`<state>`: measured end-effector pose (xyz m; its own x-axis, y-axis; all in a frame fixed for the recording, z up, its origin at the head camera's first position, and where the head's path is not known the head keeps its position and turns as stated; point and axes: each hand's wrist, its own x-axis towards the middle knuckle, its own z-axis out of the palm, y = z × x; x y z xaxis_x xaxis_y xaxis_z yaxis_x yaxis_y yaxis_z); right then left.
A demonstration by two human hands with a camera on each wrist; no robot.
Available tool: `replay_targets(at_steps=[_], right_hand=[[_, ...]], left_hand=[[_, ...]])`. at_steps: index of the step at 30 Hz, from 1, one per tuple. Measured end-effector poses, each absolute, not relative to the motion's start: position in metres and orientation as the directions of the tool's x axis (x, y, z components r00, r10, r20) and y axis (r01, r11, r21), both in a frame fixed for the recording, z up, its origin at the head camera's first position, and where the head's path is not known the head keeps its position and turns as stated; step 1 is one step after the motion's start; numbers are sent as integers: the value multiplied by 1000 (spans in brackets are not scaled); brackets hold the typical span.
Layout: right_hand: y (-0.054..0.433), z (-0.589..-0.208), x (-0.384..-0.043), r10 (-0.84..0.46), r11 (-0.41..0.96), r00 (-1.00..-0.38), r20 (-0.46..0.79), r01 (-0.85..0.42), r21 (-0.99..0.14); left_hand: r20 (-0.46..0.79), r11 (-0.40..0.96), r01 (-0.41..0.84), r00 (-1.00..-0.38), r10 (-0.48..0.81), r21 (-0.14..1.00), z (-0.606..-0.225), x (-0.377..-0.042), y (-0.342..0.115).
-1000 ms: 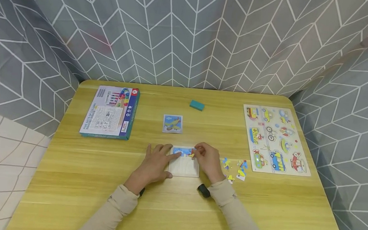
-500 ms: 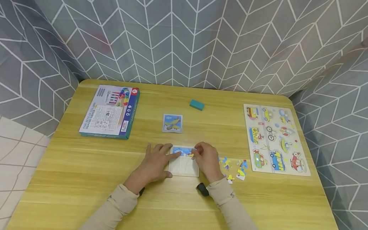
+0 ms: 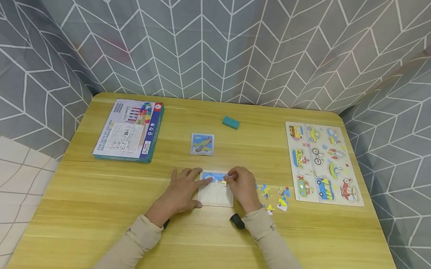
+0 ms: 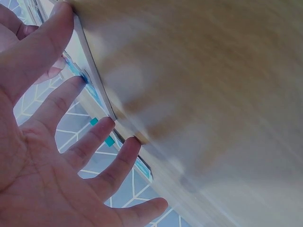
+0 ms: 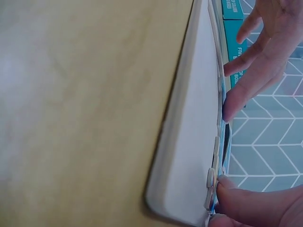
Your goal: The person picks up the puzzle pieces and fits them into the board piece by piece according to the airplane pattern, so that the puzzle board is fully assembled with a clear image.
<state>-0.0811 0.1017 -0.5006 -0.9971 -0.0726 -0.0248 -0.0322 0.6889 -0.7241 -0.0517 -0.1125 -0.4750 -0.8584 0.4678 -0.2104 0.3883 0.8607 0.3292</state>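
A small wooden puzzle board (image 3: 215, 197) lies flat on the table, with blue sky pieces (image 3: 213, 176) along its far edge and bare wood nearer the person. My left hand (image 3: 181, 192) rests at the board's left side, fingers spread. Its index fingertip presses on the placed pieces and its thumb is at the near left edge. At the far right corner, my right hand (image 3: 244, 189) pinches a puzzle piece (image 5: 210, 178) between thumb and index finger; the fingertips partly hide it. In the right wrist view this piece stands slightly proud of the board.
Several loose puzzle pieces (image 3: 282, 199) lie right of the right hand. Beyond the board are an airplane picture card (image 3: 202, 145) and a teal block (image 3: 231, 122). A boxed set (image 3: 125, 132) sits at the left, a vehicle puzzle board (image 3: 324, 165) at the right.
My right thumb and index finger have shifted slightly over the piece at the far right corner, covering more of its red part. My left hand stays in place.
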Motion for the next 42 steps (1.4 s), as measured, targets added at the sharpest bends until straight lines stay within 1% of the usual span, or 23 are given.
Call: replay_targets(at_steps=[4,11,25,32,37,42], right_hand=[[104,-504,-82,-67,662,-997,-40,-15,-749],[107,-507,-86,-21,600,-991,-130,92,-795],[107,-505,-89,-7,615,-988,-154,117,-780],[107,-504,-88,-16,609,-990,-139,101,-787],[115,-498,-84,29,600,-993,-118,112,-792],[133,-489,-76,81,580,-993,-87,118,-806]], left_hand=[[-205,858,393,-857,472,331,-475,-51,-113],[-194,854,399,-857,477,333,-477,-52,-113],[-206,855,393,-856,475,340,-475,-52,-113],[-201,852,397,-855,478,341,-476,-52,-114],[-194,849,399,-855,481,348,-476,-52,-114],[-191,847,400,-855,483,351,-477,-51,-114]])
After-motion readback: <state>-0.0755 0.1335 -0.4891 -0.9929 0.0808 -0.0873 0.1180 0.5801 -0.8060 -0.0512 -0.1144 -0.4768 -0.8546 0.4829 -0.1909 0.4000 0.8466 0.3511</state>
